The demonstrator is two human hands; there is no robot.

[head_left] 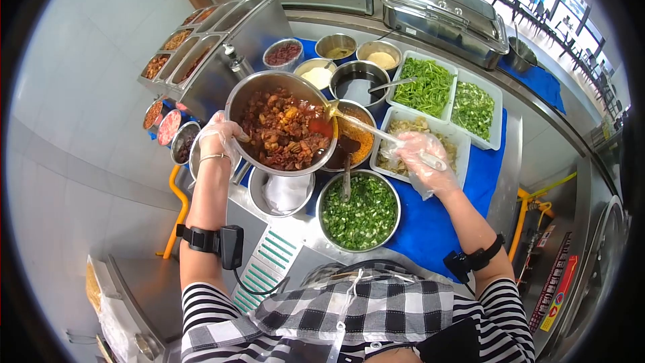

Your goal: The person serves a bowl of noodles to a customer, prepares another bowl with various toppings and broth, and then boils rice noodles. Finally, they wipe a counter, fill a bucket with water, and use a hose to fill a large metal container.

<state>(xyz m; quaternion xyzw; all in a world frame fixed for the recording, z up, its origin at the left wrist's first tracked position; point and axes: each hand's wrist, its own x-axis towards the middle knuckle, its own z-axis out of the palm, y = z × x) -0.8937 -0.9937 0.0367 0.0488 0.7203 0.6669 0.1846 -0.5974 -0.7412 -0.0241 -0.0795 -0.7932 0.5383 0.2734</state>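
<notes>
Both forearms reached forward, the left hand (225, 136) gripping the rim of the big steel bowl of meat (285, 121) above a white-lined bowl (277, 196), the right hand (426, 160) closed palm-down round the handle of a ladle (376, 132), its scoop hard to make out at the bowl's rim.

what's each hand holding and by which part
The left hand holds a round silver metal bowl of reddish-brown chopped food by its left rim; the right hand holds a long silver metal ladle near its handle's end.
</notes>
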